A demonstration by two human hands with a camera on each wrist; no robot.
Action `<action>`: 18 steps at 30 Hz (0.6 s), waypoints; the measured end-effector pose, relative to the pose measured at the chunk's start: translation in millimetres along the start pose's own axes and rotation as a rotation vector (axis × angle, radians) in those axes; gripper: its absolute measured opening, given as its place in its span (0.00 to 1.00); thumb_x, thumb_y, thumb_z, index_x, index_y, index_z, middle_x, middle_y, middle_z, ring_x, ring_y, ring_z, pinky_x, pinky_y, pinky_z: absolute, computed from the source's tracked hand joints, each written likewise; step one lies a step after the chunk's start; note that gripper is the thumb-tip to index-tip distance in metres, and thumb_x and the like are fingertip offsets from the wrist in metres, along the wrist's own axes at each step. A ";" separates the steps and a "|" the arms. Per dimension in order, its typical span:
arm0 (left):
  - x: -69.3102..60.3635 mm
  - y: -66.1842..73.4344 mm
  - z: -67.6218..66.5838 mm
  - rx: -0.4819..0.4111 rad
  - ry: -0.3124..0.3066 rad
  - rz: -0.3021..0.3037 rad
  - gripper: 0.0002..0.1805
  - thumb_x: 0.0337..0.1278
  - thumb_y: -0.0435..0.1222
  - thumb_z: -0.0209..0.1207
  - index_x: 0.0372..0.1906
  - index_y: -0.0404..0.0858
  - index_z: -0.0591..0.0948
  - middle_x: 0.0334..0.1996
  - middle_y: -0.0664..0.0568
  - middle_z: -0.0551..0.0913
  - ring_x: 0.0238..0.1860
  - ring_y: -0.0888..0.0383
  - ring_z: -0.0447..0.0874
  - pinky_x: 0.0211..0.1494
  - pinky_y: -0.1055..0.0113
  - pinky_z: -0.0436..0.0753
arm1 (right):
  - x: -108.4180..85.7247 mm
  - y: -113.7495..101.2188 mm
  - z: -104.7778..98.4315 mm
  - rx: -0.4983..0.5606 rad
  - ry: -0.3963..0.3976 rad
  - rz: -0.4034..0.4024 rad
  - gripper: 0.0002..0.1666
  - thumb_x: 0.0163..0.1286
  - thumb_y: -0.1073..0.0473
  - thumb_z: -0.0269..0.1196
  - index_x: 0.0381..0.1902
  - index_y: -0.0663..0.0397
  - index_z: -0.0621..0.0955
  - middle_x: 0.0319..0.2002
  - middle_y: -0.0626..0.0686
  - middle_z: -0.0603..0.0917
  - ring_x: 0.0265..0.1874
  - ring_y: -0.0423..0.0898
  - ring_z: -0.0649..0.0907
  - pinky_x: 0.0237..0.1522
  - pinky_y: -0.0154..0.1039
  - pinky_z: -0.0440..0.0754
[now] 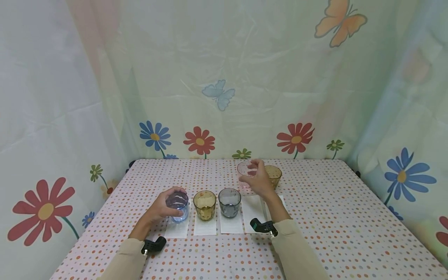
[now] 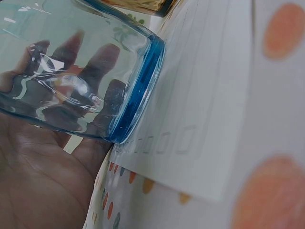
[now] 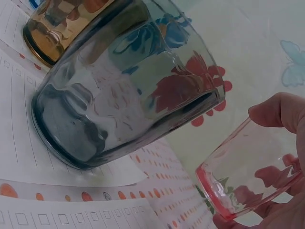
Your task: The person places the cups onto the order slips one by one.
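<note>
At the left end of a row of glasses, my left hand (image 1: 161, 205) is curled around a blue glass (image 1: 180, 217), its fingers showing through the clear wall in the left wrist view. The blue glass is over a white paper strip (image 1: 176, 232). Farther back, my right hand (image 1: 258, 181) grips a pink glass (image 3: 238, 179) between thumb and fingers. Whether the pink glass touches the table I cannot tell. A yellow glass (image 1: 204, 206) and a grey glass (image 1: 230, 206) stand upright on paper strips between the hands. Just right of my right hand is an amber glass (image 1: 275, 174), partly hidden.
Another white paper strip (image 1: 251, 206) lies right of the grey glass, and one more sits partly under the right forearm. A dotted cloth covers the table (image 1: 329, 225). Behind it hangs a flowered curtain (image 1: 224, 128), with further curtain at both sides.
</note>
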State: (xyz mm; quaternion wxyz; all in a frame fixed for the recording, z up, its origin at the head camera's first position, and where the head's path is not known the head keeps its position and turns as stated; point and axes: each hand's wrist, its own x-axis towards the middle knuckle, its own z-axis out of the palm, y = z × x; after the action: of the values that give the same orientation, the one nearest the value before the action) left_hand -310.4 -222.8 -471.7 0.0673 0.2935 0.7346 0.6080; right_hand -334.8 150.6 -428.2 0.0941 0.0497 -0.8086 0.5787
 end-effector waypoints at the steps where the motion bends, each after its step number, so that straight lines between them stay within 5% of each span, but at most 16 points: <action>1: -0.1 -0.1 0.0 -0.003 -0.001 0.001 0.36 0.41 0.28 0.72 0.61 0.28 0.73 0.57 0.29 0.75 0.55 0.44 0.78 0.56 0.57 0.81 | -0.3 -0.1 -0.6 -0.004 -0.001 -0.002 0.46 0.62 0.61 0.70 0.71 0.55 0.58 0.65 0.60 0.71 0.62 0.62 0.73 0.55 0.53 0.78; 18: -1.2 5.2 1.2 0.010 0.004 -0.001 0.36 0.42 0.27 0.71 0.61 0.27 0.72 0.56 0.29 0.76 0.55 0.45 0.78 0.58 0.56 0.80 | -7.9 -11.0 -6.5 -0.007 0.012 -0.005 0.46 0.60 0.61 0.71 0.72 0.55 0.62 0.63 0.61 0.72 0.61 0.62 0.75 0.55 0.53 0.78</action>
State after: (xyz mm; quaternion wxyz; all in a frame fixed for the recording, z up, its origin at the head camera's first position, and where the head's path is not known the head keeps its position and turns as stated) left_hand -307.1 -222.0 -467.5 0.0646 0.2922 0.7380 0.6048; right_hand -324.3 152.9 -417.6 0.1006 0.0481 -0.8098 0.5760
